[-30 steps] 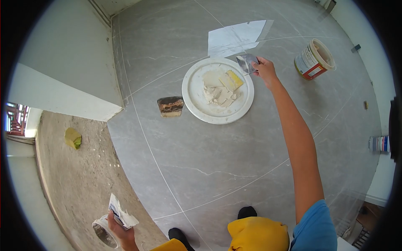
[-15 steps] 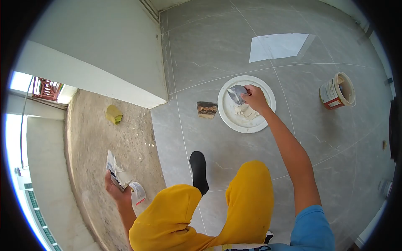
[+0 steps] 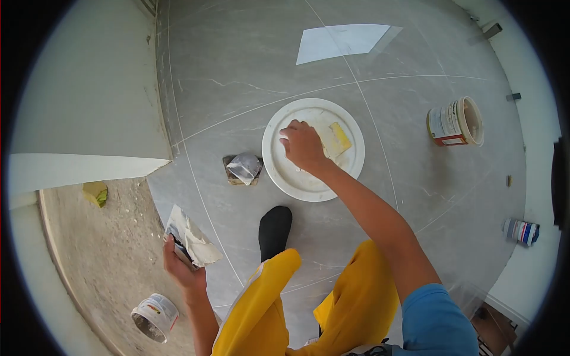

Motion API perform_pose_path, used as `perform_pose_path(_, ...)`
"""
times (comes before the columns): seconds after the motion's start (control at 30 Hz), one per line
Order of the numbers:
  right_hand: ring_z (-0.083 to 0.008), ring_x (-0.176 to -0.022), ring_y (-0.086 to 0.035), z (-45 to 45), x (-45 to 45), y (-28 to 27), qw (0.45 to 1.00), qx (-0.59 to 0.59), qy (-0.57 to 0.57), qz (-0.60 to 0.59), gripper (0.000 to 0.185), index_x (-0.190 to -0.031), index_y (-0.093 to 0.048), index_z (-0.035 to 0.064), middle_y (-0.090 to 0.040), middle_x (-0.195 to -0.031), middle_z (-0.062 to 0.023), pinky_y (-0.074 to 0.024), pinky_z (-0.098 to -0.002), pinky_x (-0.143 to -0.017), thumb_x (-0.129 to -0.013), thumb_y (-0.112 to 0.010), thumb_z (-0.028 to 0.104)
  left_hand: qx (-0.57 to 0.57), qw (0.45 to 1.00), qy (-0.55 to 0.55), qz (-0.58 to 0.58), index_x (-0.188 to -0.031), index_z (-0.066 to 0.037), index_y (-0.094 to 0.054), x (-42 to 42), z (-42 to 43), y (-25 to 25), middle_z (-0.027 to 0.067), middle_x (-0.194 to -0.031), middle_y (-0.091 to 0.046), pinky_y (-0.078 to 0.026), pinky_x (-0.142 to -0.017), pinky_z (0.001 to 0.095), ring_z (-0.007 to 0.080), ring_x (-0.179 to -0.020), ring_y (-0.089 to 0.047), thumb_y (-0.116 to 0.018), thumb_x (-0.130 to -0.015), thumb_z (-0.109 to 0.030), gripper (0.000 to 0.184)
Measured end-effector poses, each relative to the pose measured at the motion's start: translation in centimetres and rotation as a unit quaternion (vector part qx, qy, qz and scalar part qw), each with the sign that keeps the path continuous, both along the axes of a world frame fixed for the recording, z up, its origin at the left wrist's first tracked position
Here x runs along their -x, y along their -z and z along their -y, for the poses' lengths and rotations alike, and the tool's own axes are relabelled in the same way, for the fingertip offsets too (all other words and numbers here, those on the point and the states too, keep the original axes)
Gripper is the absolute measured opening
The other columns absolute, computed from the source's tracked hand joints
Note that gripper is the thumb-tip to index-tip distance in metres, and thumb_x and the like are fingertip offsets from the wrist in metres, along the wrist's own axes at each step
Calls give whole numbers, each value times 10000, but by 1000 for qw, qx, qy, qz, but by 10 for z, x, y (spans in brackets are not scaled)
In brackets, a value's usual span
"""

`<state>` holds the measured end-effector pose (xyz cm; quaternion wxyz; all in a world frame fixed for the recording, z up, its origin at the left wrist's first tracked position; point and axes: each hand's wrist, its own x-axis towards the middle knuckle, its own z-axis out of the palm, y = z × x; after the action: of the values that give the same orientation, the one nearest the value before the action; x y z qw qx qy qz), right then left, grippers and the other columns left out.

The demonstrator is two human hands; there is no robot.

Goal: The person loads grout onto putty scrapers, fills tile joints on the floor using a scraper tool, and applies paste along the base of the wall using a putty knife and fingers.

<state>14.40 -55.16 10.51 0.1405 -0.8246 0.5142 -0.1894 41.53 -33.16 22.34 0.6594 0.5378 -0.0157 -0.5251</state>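
Lit by soft, moderately bright, even daylight with muted contrast. Beyond the round white lid (image 3: 279,172), a bright, sharp-edged pale patch (image 3: 343,43) on the glossy tiled floor (image 3: 214,124); right of the lid, a faint, soft-edged dark shadow (image 3: 436,172) below the bucket (image 3: 445,124). Left of the lid, a wall (image 3: 95,101) in greyish shade over a brighter lower strip (image 3: 77,169). Strongly bowed by the wide lens, especially far from the lid; corners pitch-black, with bluish fringing leftmost. Mostly sharp around the lid, softer towards the edges.

White disc (image 3: 310,194) partly out of sight (behind right hand (image 3: 304,146)).
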Motion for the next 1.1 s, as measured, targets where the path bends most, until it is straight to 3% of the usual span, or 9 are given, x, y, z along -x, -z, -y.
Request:
perform_pose_path(0.13, -330, -938, -620, 51, 111, -17, 935, -194, 216, -203, 213, -912, -661, 49, -633, -1027, -118, -516, -426, -770, -746, -719, 169, -5, 1000, 16, -12, -1146, -72, -532, 2, 11, 37, 60, -1105, -590, -487, -841, 351, 199, -1015, -592, -470, -939, -243, 275)
perform_pose_path(0.33, -292, -957, -651, 25, 110, 4, 907, -200, 261, -264, 469, -1013, -608, 50, -664, -989, -126, -536, -393, -819, -683, -806, 317, -9, 999, 20, -47, -1151, -62, -544, 54, 44, 39, 46, -1052, -611, -500, -807, 340, 187, -949, -613, -480, -934, -248, 293)
perform_pose_path(0.4, -286, -925, -659, 30, 123, 9, 917, -179, 279, -221, 469, -1004, -617, 29, -676, -937, -136, -524, -383, -800, -678, -806, 309, 1, 996, 79, -34, -1146, -56, -539, 61, 51, 49, 48, -1054, -610, -497, -814, 334, 178, -950, -610, -477, -932, -237, 287)
perform_pose_path(0.47, -297, -883, -659, 38, 139, 5, 910, -354, 200, -76, 464, -1024, -619, 4, -675, -910, -159, -507, -382, -768, -701, -785, 293, -9, 991, 114, -65, -1140, -59, -529, 71, 61, 60, 54, -1046, -608, -495, -828, 325, 173, -953, -607, -476, -932, -227, 273)
perform_pose_path(0.53, -303, -842, -657, 25, 125, -31, 913, -345, 186, -111, 401, -1007, -632, -20, -675, -880, -171, -494, -392, -743, -755, -736, 274, -13, 986, 137, -97, -1193, -42, -521, 84, 73, 73, 66, -1098, -603, -502, -835, 322, 183, -981, -604, -471, -935, -181, 297)
perform_pose_path(0.67, -282, -802, -665, -23, 112, -68, 900, -331, 159, 235, 218, -986, -651, -26, -680, -886, -160, -506, -331, -705, -841, -642, 136, -31, 982, 142, -123, -1131, -73, -516, 119, 98, 84, 53, -1063, -598, -507, -852, 338, 194, -975, -611, -473, -933, -213, 246)
perform_pose_path(0.73, -262, -797, -670, -54, 98, -92, 908, -300, 99, 274, 252, -1080, -643, -4, -679, -919, -146, -517, -306, -703, -836, -631, 61, -26, 982, 122, -145, -1146, -34, -508, 135, 106, 88, 79, -1052, -601, -540, -783, 328, 186, -939, -623, -485, -942, -172, 248)
perform_pose_path(0.93, -211, -793, -663, -94, 78, -107, 978, 127, -123, 110, 506, -1152, -649, 58, -665, -1032, -94, -538, -291, -583, -660, -648, -60, -45, 975, 120, -184, -1129, -25, -493, 170, 115, 52, 79, -1042, -600, -544, -757, 324, 179, -930, -626, -472, -953, -159, 222)
perform_pose_path(1.1, -220, -716, -628, -91, 105, -113, 982, 125, -142, 6, 583, -1146, -651, 35, -664, -955, -97, -519, -302, -548, -573, -631, -69, 32, 981, 142, -132, -1124, -9, -514, 179, 106, 38, 46, -1034, -603, -482, -807, 266, 105, -905, -566, -451, -979, -124, 196)
